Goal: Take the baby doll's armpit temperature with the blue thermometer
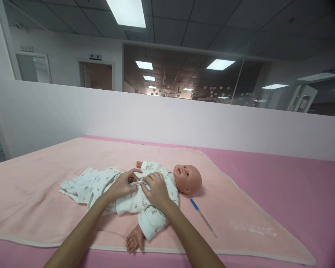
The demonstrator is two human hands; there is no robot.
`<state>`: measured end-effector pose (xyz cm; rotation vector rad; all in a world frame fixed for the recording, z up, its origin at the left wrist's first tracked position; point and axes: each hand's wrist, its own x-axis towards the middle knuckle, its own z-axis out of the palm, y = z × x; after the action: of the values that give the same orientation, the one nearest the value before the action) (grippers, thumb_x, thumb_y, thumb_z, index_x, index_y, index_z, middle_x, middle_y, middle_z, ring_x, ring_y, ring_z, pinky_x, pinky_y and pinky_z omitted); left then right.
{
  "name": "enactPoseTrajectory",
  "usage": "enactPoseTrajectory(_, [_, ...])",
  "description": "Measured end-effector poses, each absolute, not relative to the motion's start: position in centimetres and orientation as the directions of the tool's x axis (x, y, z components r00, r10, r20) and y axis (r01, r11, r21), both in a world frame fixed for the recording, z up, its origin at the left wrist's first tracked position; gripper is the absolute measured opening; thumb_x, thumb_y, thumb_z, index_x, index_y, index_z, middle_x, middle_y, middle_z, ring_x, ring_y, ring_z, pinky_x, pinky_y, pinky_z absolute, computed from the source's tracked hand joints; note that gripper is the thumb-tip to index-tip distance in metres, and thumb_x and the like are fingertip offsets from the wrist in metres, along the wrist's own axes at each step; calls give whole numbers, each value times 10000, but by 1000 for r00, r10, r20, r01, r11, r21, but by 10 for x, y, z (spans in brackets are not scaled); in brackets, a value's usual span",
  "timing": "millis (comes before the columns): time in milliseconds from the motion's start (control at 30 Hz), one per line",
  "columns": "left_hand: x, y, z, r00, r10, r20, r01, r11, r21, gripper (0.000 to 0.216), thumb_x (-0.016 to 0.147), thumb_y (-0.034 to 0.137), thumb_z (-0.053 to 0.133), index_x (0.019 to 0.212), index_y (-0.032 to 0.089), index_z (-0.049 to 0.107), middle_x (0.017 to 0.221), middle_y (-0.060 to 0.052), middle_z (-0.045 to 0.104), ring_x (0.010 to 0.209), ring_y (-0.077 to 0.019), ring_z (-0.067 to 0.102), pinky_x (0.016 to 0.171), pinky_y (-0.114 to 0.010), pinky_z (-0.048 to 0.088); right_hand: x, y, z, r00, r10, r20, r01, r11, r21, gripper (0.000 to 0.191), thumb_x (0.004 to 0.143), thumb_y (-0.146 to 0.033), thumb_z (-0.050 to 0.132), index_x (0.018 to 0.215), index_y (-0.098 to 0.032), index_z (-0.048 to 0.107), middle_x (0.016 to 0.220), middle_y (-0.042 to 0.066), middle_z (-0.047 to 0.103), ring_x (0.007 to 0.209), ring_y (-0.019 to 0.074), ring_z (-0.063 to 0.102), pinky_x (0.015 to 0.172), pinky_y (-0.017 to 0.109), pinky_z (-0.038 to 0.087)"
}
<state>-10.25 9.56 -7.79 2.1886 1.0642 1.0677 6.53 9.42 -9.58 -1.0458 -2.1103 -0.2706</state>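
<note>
The left hand [124, 184] and right hand [156, 189] each pinch a white strip [136, 182] (tape or tie, I can't tell) above the doll [138, 203] lying on the blanket [41, 175]. The step seems to be handling that strip; the next move calls for steady fingertips.

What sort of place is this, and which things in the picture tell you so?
Probably a training room for baby care: a doll lies on a pink blanket, while the ceiling light and door sign suggest a school or office rather than a home.
</note>
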Motion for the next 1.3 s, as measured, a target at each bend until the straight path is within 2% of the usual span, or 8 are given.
enactPoseTrajectory(233, [-104,92,-72,381,843,380,388,-518,762,518,633,114,487,1141,208,444,684,39,538,665,-119,533,672,-247,432,66,94,-96,-377,600,705,749,645,-149,125,815,-256,484,754,-182,563,767,15,554,785,143,459,769,288,310])
enactPoseTrajectory(400, [-104,91,-68,382,861,336,376,-476,795,504,650,132,493,1145,211,439,668,45,519,645,-114,510,632,-232,416,66,95,-96,-362,606,708,745,644,-171,132,818,-249,490,728,-179,555,766,13,562,781,142,464,758,283,319])
enactPoseTrajectory(800, [-106,90,-68,391,870,300,382,-450,807,504,650,159,523,1144,210,441,679,32,556,648,-121,525,598,-227,412,65,98,-99,-325,627,708,739,636,-223,103,801,-227,518,719,-183,564,753,10,586,771,146,482,742,278,334])
enactPoseTrajectory(967, [-106,92,-68,393,869,300,400,-455,796,431,635,167,522,1064,195,500,678,26,571,669,-132,541,640,-249,428,65,99,-100,-332,630,702,746,631,-213,120,812,-237,507,723,-182,566,746,16,586,771,146,490,735,276,338])
enactPoseTrajectory(1133, [-104,93,-70,427,854,296,412,-475,778,355,640,195,510,995,190,515,695,21,560,649,-132,522,614,-245,414,65,100,-100,-335,637,695,760,618,-200,137,827,-244,490,726,-181,558,743,16,583,772,142,493,730,272,336])
enactPoseTrajectory(1300, [-102,91,-68,483,822,301,374,-505,778,189,687,257,490,861,186,506,739,12,506,654,-126,465,598,-233,387,64,99,-100,-312,646,696,774,598,-209,151,843,-238,462,729,-180,543,743,11,580,772,138,497,733,271,336])
